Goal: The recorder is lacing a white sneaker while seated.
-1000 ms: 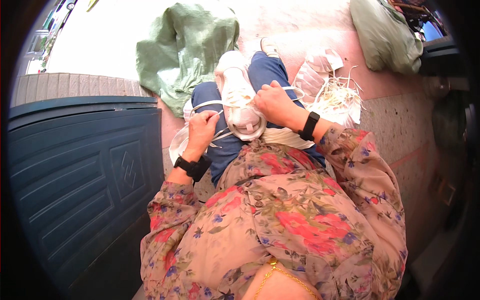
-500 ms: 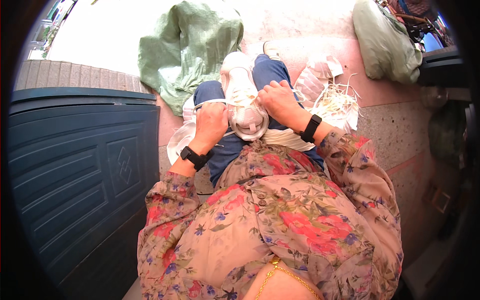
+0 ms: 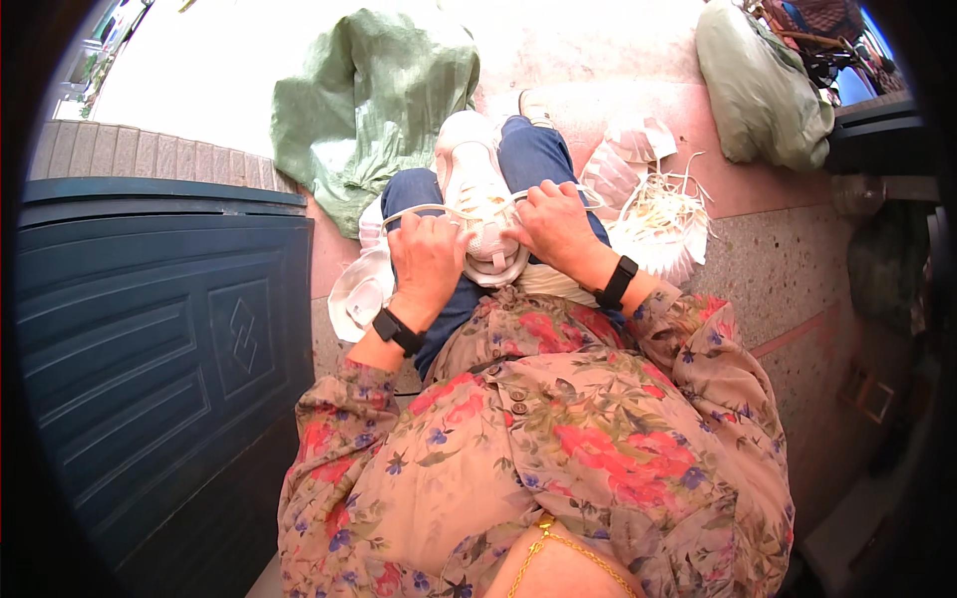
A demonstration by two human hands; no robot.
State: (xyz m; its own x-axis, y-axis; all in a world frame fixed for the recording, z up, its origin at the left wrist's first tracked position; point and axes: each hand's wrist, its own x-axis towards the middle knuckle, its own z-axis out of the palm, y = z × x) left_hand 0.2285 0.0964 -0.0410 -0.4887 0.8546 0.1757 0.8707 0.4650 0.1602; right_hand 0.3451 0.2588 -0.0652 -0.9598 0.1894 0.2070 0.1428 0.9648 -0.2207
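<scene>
A white sneaker lies lengthwise between my knees, toe pointing away and heel toward me. Its white shoelace runs out to both sides near the ankle opening. My left hand is closed on one end at the left of the shoe, its thumb near the shoe's side. My right hand grips the other end at the right, and a loose length trails past its knuckles. The fingertips of both hands are mostly hidden from above.
A bundle of loose white laces lies on the right beside more white shoes. Another white shoe rests by my left leg. A green sack stands ahead, a second sack at far right. A blue panelled door borders the left.
My left hand has shifted slightly right and down, its thumb now extended toward the shoe. My right hand has moved a little lower. Both still hold the shoelace.
</scene>
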